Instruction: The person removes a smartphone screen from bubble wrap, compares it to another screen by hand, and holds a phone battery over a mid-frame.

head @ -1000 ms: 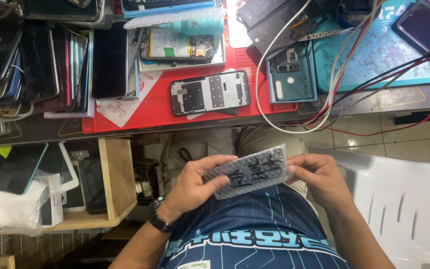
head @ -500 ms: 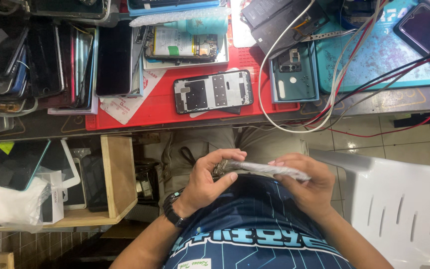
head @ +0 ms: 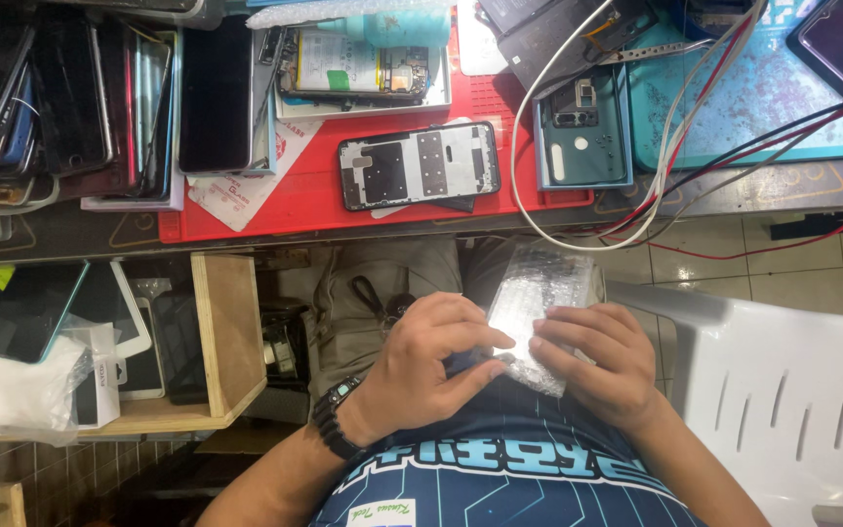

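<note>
Over my lap, both hands hold a flat object wrapped in clear bubble wrap (head: 543,298), now turned lengthwise away from me. My left hand (head: 431,366), with a black watch on its wrist, pinches the wrap's near left edge with thumb and fingers. My right hand (head: 602,361) lies on the near right part, fingers curled on the wrap. What is inside the wrap is hard to make out; it looks dark and phone-sized.
A red mat (head: 314,200) on the bench ahead carries an opened phone frame (head: 419,164) and a phone with exposed battery (head: 363,68). Teal back cover (head: 582,127), cables (head: 695,166), stacked phones (head: 70,107) left. Wooden shelf (head: 221,332) left, white plastic chair (head: 782,390) right.
The wrapped object went from held flat and sideways in front of me to edge-on, and is now turned lengthwise. My hands shifted to its near end.
</note>
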